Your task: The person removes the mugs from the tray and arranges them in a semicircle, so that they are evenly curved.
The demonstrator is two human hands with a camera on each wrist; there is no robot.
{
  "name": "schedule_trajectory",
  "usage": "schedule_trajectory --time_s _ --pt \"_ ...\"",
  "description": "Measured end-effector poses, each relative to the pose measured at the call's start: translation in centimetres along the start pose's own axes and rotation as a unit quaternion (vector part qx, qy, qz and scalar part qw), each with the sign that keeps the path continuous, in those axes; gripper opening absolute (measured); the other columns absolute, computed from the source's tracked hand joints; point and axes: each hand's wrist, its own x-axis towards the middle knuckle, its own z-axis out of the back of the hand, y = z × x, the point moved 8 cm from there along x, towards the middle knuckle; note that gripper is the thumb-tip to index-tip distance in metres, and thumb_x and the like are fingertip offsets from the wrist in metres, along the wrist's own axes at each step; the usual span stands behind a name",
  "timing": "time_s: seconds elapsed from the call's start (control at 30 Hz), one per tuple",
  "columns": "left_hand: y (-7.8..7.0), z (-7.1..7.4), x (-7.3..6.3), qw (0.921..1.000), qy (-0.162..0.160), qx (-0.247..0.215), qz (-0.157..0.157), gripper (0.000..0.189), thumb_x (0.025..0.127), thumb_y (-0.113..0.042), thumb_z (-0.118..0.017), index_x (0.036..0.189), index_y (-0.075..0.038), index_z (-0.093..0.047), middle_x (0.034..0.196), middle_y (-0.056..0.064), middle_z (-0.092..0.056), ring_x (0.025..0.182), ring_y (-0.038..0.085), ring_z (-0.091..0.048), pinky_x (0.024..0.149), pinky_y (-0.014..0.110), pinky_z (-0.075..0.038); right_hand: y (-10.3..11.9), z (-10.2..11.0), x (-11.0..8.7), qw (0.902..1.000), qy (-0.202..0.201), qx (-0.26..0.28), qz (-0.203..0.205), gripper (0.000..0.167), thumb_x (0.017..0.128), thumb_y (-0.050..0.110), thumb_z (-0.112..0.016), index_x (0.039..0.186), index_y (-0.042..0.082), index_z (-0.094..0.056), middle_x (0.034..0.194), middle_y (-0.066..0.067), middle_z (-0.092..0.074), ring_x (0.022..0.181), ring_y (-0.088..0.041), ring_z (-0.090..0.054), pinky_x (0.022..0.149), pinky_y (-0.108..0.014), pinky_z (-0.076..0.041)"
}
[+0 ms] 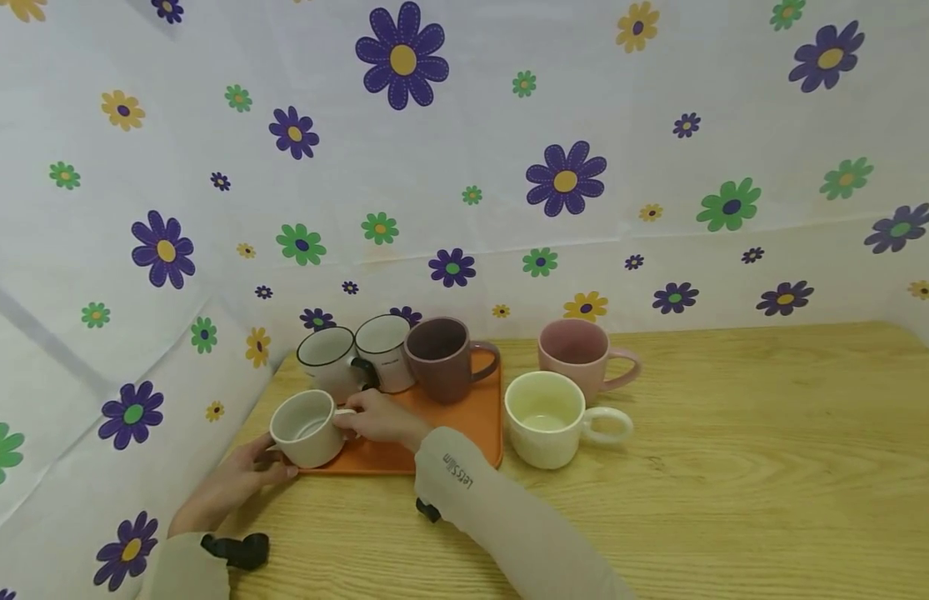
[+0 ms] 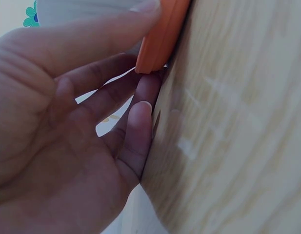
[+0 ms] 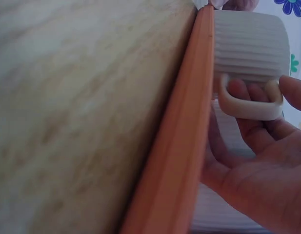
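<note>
A white ribbed mug [image 1: 307,429] stands at the front left corner of an orange tray [image 1: 464,433]. My right hand [image 1: 385,417] grips its handle [image 3: 250,108], with fingers through the loop and the thumb at its top. My left hand [image 1: 235,483] holds the tray's front left corner, thumb along the rim and fingers round the side, close beside the mug. Behind the white mug, two white mugs with dark rims, one at the left [image 1: 329,362] and one beside it [image 1: 387,350], stand on the tray. A dark mauve mug [image 1: 442,367] stands to their right.
Right of the tray, a cream mug [image 1: 545,425] with a ring handle stands on the wooden table [image 1: 734,467]. A pink mug [image 1: 576,354] is just behind it. Flower-printed white cloth [image 1: 464,150] hangs behind the table and along its left side.
</note>
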Motion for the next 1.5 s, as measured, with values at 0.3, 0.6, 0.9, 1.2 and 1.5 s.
schedule_trajectory --time_s 0.3,0.6,0.9,1.2,1.5 --pt "0.0 -0.1 0.2 0.9999 -0.009 0.005 0.002 0.077 0.095 -0.017 -0.072 0.154 0.010 -0.029 0.135 0.030 -0.056 0.127 0.050 -0.049 0.101 0.071 -0.036 0.3 -0.7 -0.6 0.9965 0.003 0.083 -0.006 0.011 0.102 0.008 -0.059 0.097 0.006 -0.050 0.070 -0.010 -0.059 0.063 -0.019 -0.057 0.059 -0.031 -0.054" --pt "-0.3 -0.2 0.6 0.9998 -0.011 0.016 0.001 0.076 0.095 -0.017 -0.072 0.153 0.010 -0.030 0.135 0.030 -0.056 0.128 0.052 -0.047 0.103 0.070 -0.034 0.2 -0.4 -0.4 0.9950 -0.028 0.096 0.003 0.015 0.099 0.002 -0.063 0.099 0.004 -0.048 0.064 -0.008 -0.056 0.060 -0.017 -0.054 0.065 -0.033 -0.058" --pt "-0.2 -0.2 0.5 0.9998 -0.016 0.002 -0.009 0.072 0.095 -0.014 -0.071 0.151 0.011 -0.034 0.134 0.030 -0.056 0.125 0.047 -0.052 0.103 0.068 -0.036 0.5 -0.3 -0.6 0.9923 -0.040 0.115 0.022 0.015 0.099 0.000 -0.062 0.101 0.004 -0.048 0.063 -0.006 -0.055 0.057 -0.014 -0.052 0.058 -0.023 -0.049" --pt "0.0 0.0 0.1 0.9998 -0.013 0.003 -0.016 0.069 0.095 -0.013 -0.070 0.150 0.011 -0.035 0.143 0.035 -0.047 0.125 0.048 -0.053 0.102 0.066 -0.039 2.7 0.8 -2.0 0.9906 -0.046 0.119 0.050 0.013 0.099 -0.005 -0.060 0.100 -0.001 -0.048 0.066 -0.009 -0.055 0.059 -0.017 -0.052 0.060 -0.028 -0.053" --pt "-0.1 0.1 -0.1 0.9997 -0.007 -0.010 -0.023 0.070 0.096 -0.010 -0.069 0.151 0.011 -0.033 0.143 0.034 -0.047 0.122 0.045 -0.055 0.101 0.065 -0.040 4.6 2.0 -3.9 0.9893 -0.047 0.128 0.052 0.012 0.100 -0.005 -0.059 0.104 -0.001 -0.048 0.078 -0.011 -0.061 0.064 -0.020 -0.053 0.067 -0.035 -0.057"
